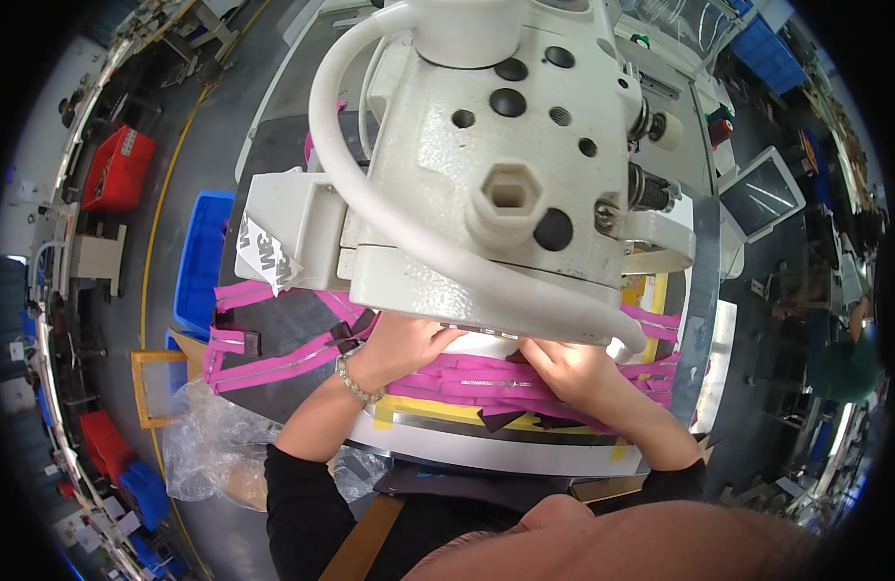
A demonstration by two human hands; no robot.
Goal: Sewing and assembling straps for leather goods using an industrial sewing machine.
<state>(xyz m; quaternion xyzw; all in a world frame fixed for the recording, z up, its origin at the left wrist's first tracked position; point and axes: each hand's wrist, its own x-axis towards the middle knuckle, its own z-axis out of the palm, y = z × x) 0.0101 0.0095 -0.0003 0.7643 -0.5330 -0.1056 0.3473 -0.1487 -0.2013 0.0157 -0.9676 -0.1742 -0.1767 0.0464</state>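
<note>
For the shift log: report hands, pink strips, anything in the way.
Left hand, right hand at front edge of machine head, grip unclear. Pink strips bunched between them, more looping left. Machine head hides most fingertips.

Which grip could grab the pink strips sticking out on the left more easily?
Probably the left grip: it's close beside those pink strips, while the right grip is farther away.

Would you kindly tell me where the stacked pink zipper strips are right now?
In the head view, the stacked pink zipper strips lie at lower centre, mainly between the left hand and right hand, on the person's side of the white machine head.
</note>
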